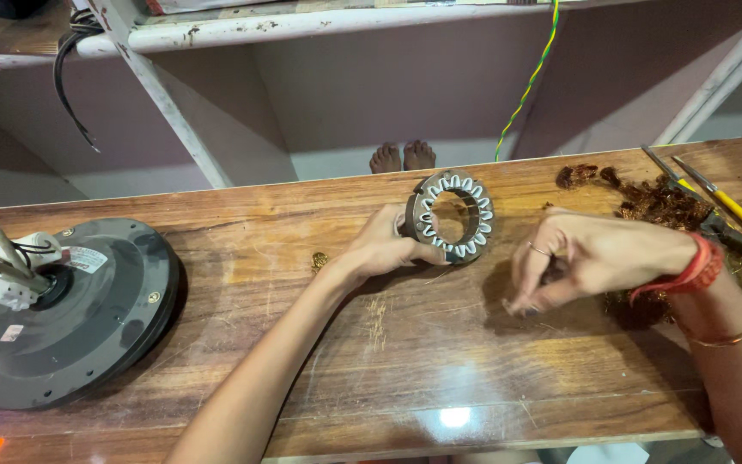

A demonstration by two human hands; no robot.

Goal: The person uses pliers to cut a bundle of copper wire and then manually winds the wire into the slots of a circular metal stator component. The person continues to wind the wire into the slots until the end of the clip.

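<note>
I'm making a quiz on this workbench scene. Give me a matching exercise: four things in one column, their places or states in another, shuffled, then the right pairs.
Things:
1. ring-shaped stator
2. round dark motor housing
3. pile of copper wire
4. green-yellow wire

Places or states:
A. hanging down behind the bench
B. held on edge by the left hand
C. lying flat at the bench's left end
D. heaped beyond the right hand

Pairs: 1-B, 2-C, 3-D, 4-A

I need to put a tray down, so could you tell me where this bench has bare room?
Bare wood lies between the dark motor housing and the left hand, and along the near edge. It is crowded on the right: copper wire scraps and hand tools.
</note>
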